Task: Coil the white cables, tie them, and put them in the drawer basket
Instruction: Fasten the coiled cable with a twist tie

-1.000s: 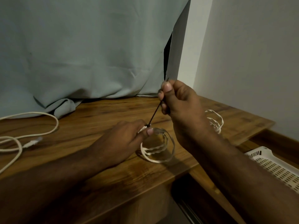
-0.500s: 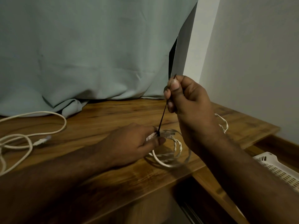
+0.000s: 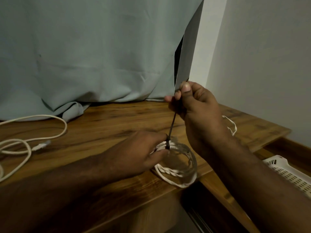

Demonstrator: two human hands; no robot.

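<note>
A coiled white cable lies on the wooden desk near its front right corner. My left hand pinches the coil at its upper left, where a black tie wraps round it. My right hand is raised above the coil and grips the tie's free end, which runs taut up from the coil. Another white cable shows partly behind my right wrist. A loose white cable sprawls at the desk's left. A white perforated basket sits low at the right in the open drawer.
A grey-green curtain hangs behind the desk and bunches onto its back edge. A white wall stands at the right. The dark drawer opening lies below the desk's right front edge.
My right hand has drawn the black tie further up, so a longer stretch shows between the hands. The camera view shifted slightly; the left hand stays on the coil.
</note>
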